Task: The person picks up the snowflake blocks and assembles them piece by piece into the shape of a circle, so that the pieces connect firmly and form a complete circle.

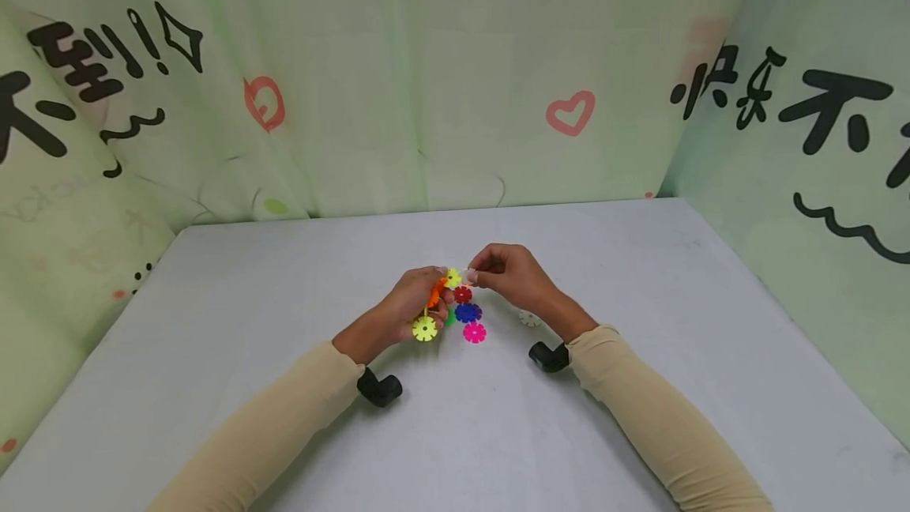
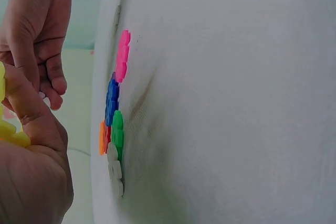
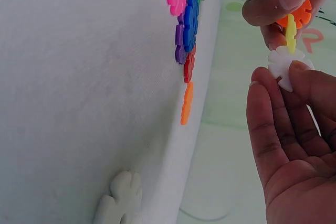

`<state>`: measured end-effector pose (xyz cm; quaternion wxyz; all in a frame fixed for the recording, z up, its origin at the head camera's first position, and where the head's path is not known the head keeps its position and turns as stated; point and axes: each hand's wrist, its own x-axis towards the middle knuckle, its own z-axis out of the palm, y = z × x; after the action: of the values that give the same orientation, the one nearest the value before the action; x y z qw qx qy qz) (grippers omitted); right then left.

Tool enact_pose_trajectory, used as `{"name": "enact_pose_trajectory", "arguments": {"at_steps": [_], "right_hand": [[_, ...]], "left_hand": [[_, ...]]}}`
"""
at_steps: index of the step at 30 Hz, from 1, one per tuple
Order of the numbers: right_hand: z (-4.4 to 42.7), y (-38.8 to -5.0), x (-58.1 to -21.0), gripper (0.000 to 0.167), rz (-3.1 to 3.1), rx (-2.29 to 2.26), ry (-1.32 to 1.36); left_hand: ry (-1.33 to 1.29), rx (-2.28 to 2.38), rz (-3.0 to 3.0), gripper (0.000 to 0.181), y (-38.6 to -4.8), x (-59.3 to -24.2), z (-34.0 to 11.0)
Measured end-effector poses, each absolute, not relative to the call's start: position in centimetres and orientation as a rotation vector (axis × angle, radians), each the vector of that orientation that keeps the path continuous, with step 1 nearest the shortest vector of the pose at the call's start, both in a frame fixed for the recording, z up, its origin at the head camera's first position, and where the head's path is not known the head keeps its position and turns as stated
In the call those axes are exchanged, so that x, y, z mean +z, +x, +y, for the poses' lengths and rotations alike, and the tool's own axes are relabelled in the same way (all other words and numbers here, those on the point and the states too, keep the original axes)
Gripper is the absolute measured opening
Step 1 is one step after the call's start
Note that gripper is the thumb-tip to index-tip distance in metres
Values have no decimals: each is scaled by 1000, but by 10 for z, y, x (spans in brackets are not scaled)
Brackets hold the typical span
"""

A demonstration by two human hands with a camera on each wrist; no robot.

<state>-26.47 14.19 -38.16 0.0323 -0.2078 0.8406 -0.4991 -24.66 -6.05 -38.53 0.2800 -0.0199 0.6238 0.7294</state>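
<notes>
My left hand (image 1: 407,305) grips a short chain of notched, flower-shaped plastic discs. An orange disc (image 1: 434,292) sits between a lower yellow disc (image 1: 424,329) and an upper yellow disc (image 1: 453,278). Between thumb and fingers, my right hand (image 1: 517,275) pinches a white disc (image 3: 280,65). In the right wrist view, this white disc meets the edge of the upper yellow disc; how deep their slots engage I cannot tell. Both hands are held above the table, close together. The left fingers partly hide the chain.
Loose discs lie on the white table (image 1: 455,433) below the hands: red (image 1: 462,294), blue (image 1: 468,313), pink (image 1: 474,332), green (image 2: 117,135), purple (image 3: 180,40) and orange (image 3: 187,103). Another white disc (image 1: 529,318) lies near the right wrist. A printed curtain (image 1: 426,85) hangs behind.
</notes>
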Motion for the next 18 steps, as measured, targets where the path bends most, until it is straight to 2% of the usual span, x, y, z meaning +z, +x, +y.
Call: {"name": "enact_pose_trajectory", "arguments": {"at_steps": [7,18], "right_hand": [[137,-263,-381,5,2638,-1512,-724],[129,-261,-375,6,2685,-1524,-758]], "left_hand": [[-42,1976,1681,32,-245,-384,-64],[-25,2003,1705,30,-247,-379,-64]]}}
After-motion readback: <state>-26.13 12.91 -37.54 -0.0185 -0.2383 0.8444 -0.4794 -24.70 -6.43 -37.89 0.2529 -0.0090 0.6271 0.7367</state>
